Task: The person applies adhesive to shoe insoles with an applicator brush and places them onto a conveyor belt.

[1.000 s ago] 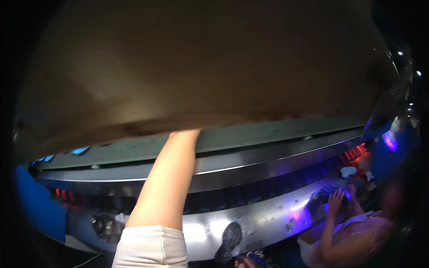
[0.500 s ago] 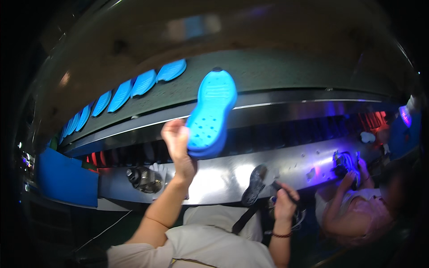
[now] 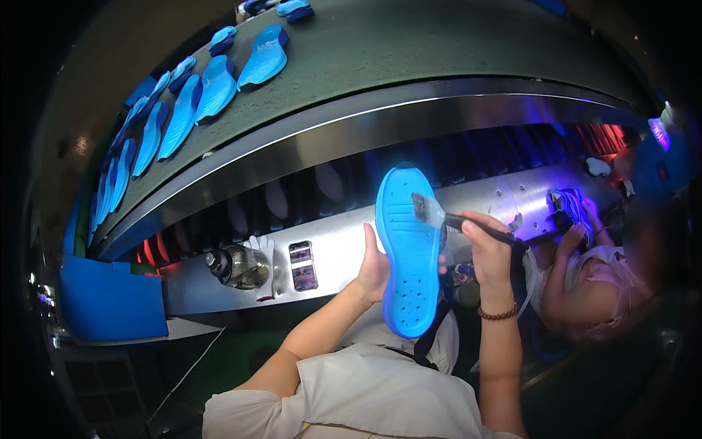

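Note:
A bright blue shoe sole (image 3: 411, 256) stands nearly upright in front of my body, its ridged and dotted face toward me. My left hand (image 3: 374, 269) grips it from behind, thumb along the left edge and fingertips showing at the right edge. In my right hand (image 3: 488, 252) is a dark-handled flat brush (image 3: 475, 224). Its pale bristles lie over the ridged upper part of the sole; whether they touch is hard to tell. Part of a dark piece shows behind the sole's right edge, mostly hidden.
Several blue soles (image 3: 217, 88) lie on the green belt (image 3: 439, 51) at upper left. A metal ledge (image 3: 340, 249) below bears a dark bottle (image 3: 238, 266), white gloves (image 3: 263, 249) and a phone (image 3: 302, 265). Rows of dark soles stand under the belt. Another person (image 3: 596, 285) works at right.
My left hand has drawn the blue sole back from near the belt toward my body. The brush has come up from the ledge onto the sole's face. The view has shifted.

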Tool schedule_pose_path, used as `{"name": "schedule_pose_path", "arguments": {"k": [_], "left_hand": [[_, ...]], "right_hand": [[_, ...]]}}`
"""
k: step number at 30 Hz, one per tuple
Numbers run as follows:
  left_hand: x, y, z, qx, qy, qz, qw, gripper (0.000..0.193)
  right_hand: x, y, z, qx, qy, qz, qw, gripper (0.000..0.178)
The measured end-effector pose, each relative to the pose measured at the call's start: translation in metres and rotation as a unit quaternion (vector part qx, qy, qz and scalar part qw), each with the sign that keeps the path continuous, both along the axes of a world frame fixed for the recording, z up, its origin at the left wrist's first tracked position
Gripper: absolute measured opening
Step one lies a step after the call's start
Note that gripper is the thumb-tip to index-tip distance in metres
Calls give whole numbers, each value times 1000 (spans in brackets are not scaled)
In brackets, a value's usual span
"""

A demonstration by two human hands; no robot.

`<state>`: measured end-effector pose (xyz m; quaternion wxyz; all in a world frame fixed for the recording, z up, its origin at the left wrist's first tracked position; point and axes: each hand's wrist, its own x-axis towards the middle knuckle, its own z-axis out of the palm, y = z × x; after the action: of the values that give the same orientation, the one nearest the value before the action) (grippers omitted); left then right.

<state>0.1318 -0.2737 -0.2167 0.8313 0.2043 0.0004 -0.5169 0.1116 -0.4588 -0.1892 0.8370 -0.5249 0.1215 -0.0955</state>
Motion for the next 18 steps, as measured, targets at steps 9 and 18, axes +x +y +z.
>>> {"name": "schedule_pose_path", "arguments": {"k": [9, 18], "left_hand": [[-9, -29, -9, 197, 16, 146, 969, 96], [2, 7, -1, 121, 19, 88, 989, 99]], "right_hand": [[1, 41, 7, -485, -192, -72, 850, 15], [-40, 16, 37, -253, -99, 147, 951, 20]]}}
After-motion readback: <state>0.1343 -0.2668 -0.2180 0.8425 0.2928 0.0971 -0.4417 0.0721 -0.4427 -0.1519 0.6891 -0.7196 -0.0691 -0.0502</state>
